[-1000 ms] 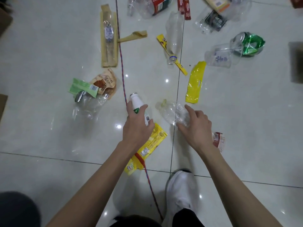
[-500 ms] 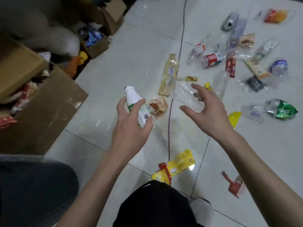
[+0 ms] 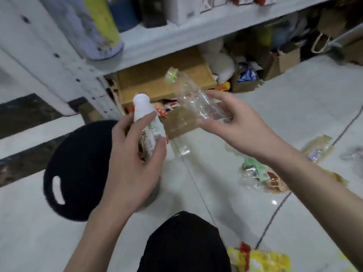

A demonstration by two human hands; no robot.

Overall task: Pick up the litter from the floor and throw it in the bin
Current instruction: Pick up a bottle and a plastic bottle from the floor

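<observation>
Clear plastic, crushed flat: the clear bottle [image 3: 188,95] is pinched in the right hand [image 3: 241,126], and the left hand [image 3: 131,165] wraps the white bottle [image 3: 143,112]. All 2 hover just before the cardboard box [image 3: 176,127] (presumably the bin), apparently poised for dropping in.

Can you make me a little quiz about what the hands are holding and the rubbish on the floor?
1. True or false: the left hand holds the white plastic bottle with a green label.
2. What does the right hand hold? A) the crushed clear plastic bottle with a green cap B) a red can C) nothing
3. Fill in: the yellow crinkled wrapper lies on the ____.
Key: 1 true; 2 A; 3 floor.
</observation>
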